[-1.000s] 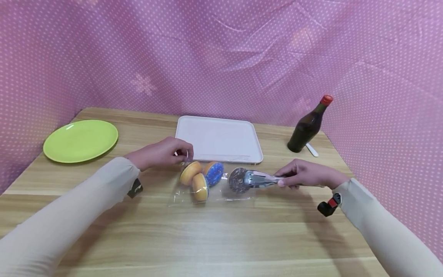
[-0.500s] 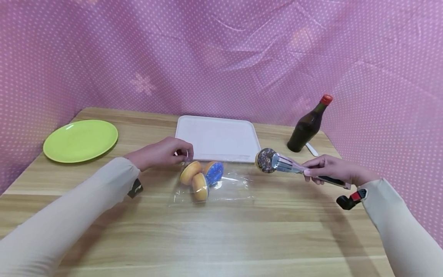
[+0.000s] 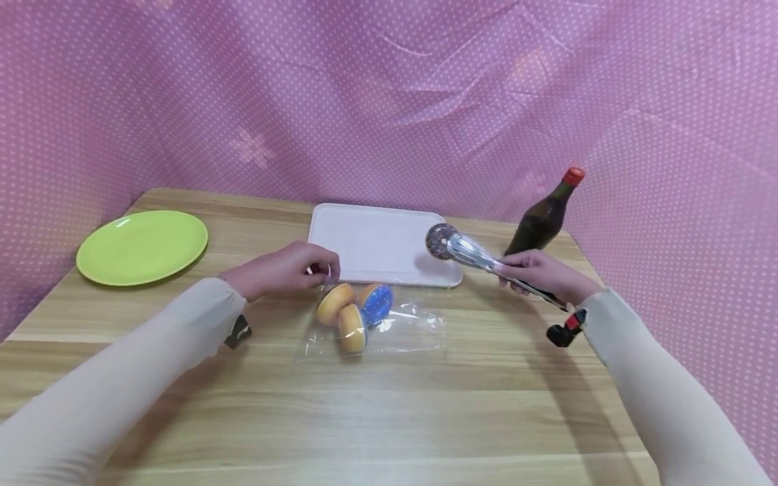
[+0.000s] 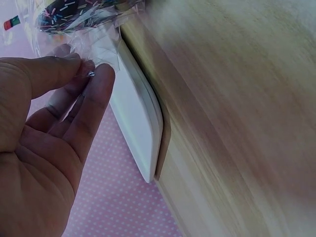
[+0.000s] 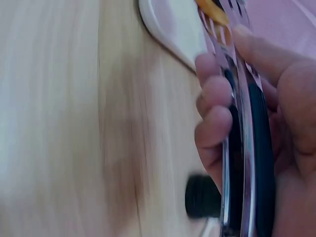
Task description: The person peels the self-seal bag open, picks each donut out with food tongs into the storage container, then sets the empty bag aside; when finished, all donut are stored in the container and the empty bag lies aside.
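Note:
My right hand [image 3: 541, 273] grips metal tongs [image 3: 471, 253] with dark handles, seen close up in the right wrist view. Between the tong tips is a chocolate donut [image 3: 436, 241] with sprinkles, held up over the right end of the white tray [image 3: 377, 236]. My left hand [image 3: 292, 266] pinches the edge of a clear plastic bag [image 3: 407, 337]; the left wrist view shows the film between thumb and fingertips. Inside the bag lie a blue-iced donut [image 3: 378, 304] and two more donuts [image 3: 351, 329] with their tan sides showing.
A lime green plate [image 3: 142, 246] lies at the far left of the wooden table [image 3: 365, 418]. A dark bottle [image 3: 537, 223] with a red cap stands at the back right, partly behind my right hand. Pink dotted cloth [image 3: 389, 101] hangs behind and along the sides.
The tongs have drawn the chocolate donut out of the bag to the right, then lifted it back and left over the tray. My left hand stays in place.

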{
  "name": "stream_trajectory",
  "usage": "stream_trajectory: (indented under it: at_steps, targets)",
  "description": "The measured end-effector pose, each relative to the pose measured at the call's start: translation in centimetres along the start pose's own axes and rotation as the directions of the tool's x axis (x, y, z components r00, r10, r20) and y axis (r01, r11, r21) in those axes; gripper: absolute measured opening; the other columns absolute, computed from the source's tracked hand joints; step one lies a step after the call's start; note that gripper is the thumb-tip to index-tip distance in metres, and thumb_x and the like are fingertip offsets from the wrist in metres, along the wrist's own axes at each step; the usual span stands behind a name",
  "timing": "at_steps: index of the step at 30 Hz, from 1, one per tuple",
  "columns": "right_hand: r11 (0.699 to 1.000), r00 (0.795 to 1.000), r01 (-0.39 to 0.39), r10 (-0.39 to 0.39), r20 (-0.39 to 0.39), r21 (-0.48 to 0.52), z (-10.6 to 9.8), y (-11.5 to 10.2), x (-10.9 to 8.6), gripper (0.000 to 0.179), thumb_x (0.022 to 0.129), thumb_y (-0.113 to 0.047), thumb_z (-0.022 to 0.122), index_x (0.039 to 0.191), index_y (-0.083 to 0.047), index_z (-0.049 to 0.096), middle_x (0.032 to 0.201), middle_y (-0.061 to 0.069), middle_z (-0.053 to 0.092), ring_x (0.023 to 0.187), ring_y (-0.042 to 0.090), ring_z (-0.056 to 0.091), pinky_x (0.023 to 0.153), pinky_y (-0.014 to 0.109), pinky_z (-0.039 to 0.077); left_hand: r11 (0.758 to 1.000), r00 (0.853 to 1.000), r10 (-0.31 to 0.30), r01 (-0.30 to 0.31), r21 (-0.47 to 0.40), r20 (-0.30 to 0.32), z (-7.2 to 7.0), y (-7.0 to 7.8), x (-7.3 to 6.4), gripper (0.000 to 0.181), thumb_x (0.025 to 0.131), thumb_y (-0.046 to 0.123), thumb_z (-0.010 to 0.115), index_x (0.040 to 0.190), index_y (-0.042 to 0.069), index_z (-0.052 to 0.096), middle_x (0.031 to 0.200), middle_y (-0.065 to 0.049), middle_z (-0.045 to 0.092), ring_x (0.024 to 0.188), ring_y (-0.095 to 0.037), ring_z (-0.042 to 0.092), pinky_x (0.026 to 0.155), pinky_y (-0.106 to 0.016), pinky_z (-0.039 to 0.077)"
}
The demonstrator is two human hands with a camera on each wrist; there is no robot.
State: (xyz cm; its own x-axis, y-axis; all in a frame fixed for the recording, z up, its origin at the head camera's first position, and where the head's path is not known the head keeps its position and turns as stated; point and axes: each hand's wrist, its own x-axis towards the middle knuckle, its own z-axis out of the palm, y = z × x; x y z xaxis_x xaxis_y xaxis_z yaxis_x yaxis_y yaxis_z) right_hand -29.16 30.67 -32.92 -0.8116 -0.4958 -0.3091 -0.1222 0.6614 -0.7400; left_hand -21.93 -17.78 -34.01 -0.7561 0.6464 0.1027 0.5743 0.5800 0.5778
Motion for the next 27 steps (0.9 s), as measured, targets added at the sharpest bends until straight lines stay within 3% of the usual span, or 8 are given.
stream_trajectory:
  at_steps: [7,14,20,27]
  targets:
    - [0.999,0.999,-0.002,0.001,-0.035,-0.035,2.4,-3.4,4.4,0.041,0.107,-0.036,0.057,0.118,0.003,0.067,0.087,0.008,0.064,0.070,0.013,0.053,0.064,0.026,0.046,1.000,1.000,-0.013,0.013,-0.006,-0.007,0.1,-0.1,-0.1,0.022,0.094,-0.009,0.061,0.090,0.011,0.069,0.085,-0.001,0.070,0.083,-0.014,0.061,0.077,-0.028,0.054]
    - [1.000,0.999,-0.022,0.021,-0.040,-0.014,4.8,-6.5,8.2,0.039,0.108,-0.029,0.056,0.111,0.007,0.069,0.083,0.003,0.063,0.067,0.012,0.051,0.061,0.024,0.043,1.000,1.000,-0.027,0.027,-0.008,-0.001,0.1,0.0,-0.1,0.022,0.094,-0.009,0.061,0.091,0.011,0.070,0.085,-0.001,0.070,0.084,-0.014,0.062,0.080,-0.031,0.055]
    - [0.997,0.996,-0.081,0.081,-0.042,-0.004,6.1,-9.1,10.1,0.041,0.109,-0.031,0.055,0.114,0.008,0.069,0.085,0.004,0.064,0.065,0.011,0.051,0.059,0.024,0.043,1.000,1.000,-0.028,0.028,-0.011,-0.005,0.0,-0.1,-0.1,0.023,0.094,-0.009,0.061,0.090,0.012,0.070,0.088,-0.001,0.070,0.084,-0.014,0.061,0.078,-0.029,0.054]
    - [0.997,0.996,-0.078,0.078,-0.046,0.000,7.3,-10.8,11.5,0.040,0.108,-0.030,0.057,0.117,0.007,0.070,0.084,0.003,0.065,0.062,0.009,0.050,0.058,0.022,0.043,1.000,1.000,-0.021,0.021,-0.017,-0.012,0.1,-0.3,-0.2,0.023,0.093,-0.008,0.061,0.089,0.013,0.070,0.087,-0.001,0.070,0.081,-0.012,0.058,0.073,-0.025,0.050]
